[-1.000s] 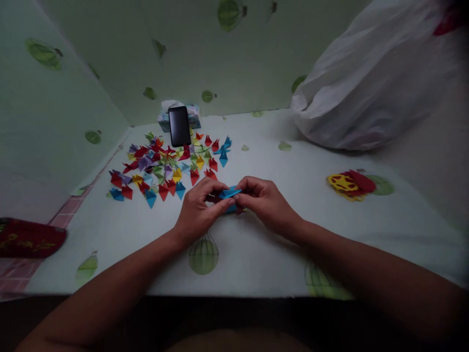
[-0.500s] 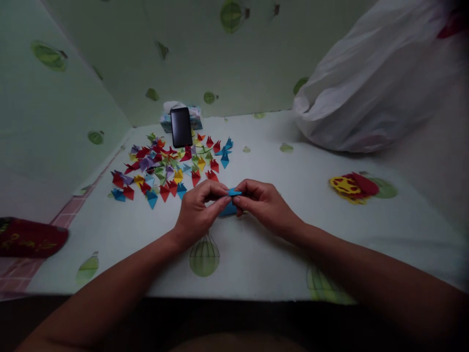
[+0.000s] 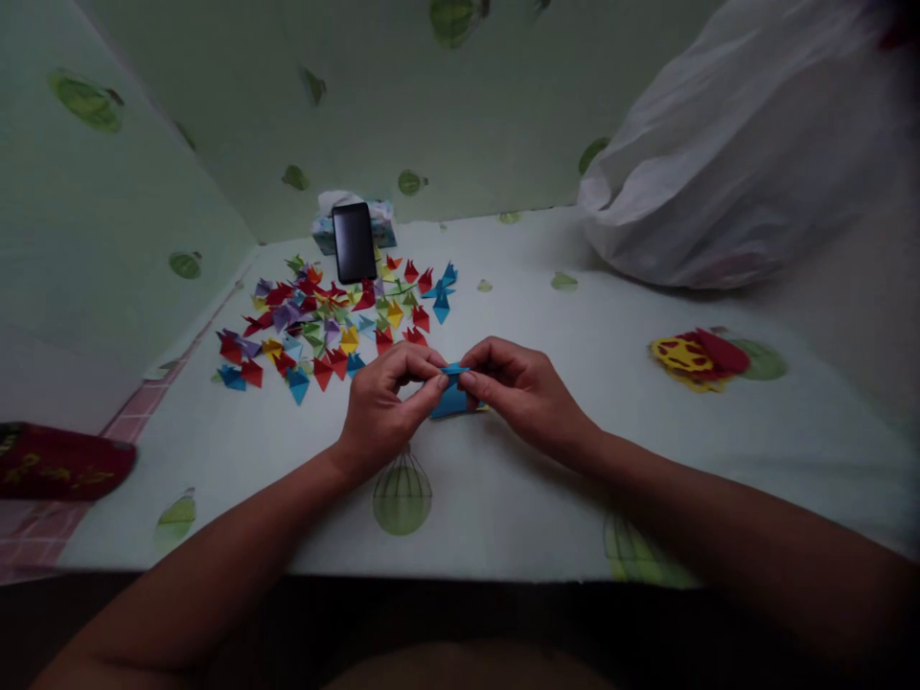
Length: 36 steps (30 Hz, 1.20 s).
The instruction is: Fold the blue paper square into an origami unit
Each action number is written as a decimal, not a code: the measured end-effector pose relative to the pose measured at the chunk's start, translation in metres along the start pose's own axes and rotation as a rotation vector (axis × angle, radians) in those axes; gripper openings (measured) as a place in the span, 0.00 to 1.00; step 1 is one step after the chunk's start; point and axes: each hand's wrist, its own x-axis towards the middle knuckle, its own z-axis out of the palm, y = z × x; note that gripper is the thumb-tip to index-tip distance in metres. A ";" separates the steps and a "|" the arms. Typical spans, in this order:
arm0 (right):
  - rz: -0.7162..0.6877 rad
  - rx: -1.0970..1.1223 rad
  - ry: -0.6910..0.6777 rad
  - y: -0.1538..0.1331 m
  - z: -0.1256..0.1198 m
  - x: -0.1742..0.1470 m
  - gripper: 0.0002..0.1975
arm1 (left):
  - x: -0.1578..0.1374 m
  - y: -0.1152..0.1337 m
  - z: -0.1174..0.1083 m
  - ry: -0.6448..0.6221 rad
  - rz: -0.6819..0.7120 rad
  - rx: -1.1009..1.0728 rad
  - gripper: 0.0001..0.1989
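Between my two hands is a small folded piece of blue paper [image 3: 455, 368], pinched at both ends. My left hand [image 3: 392, 398] grips its left end between thumb and forefinger. On the other end, the thumb and fingers of my right hand [image 3: 521, 393] are closed. Just below the fingertips lies more blue paper [image 3: 450, 402] on the table, with a thin yellow edge at its right. Beyond my left hand spreads a group of folded paper pieces [image 3: 337, 364] in red, blue, yellow, green and purple, with pointed tips.
A black phone [image 3: 354, 242] leans on a tissue box [image 3: 323, 233] at the back. To the right lie yellow and red paper cutouts [image 3: 682, 356]. A large white plastic bag [image 3: 690, 192] fills the back right corner. A dark red object [image 3: 64, 465] sits at the left edge.
Both hands keep hold of the blue paper. My right hand has shifted slightly up, and more of the blue paper beneath now shows. The view has tilted a little.
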 end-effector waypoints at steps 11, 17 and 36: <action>-0.120 -0.107 0.025 0.003 -0.003 -0.001 0.06 | -0.001 -0.003 0.000 0.027 -0.103 -0.105 0.05; -0.217 -0.199 0.035 0.005 -0.002 -0.002 0.02 | -0.001 -0.005 0.000 0.022 -0.071 -0.069 0.04; -0.338 -0.578 0.109 -0.005 -0.010 0.004 0.07 | 0.000 -0.009 0.001 0.088 -0.032 -0.033 0.04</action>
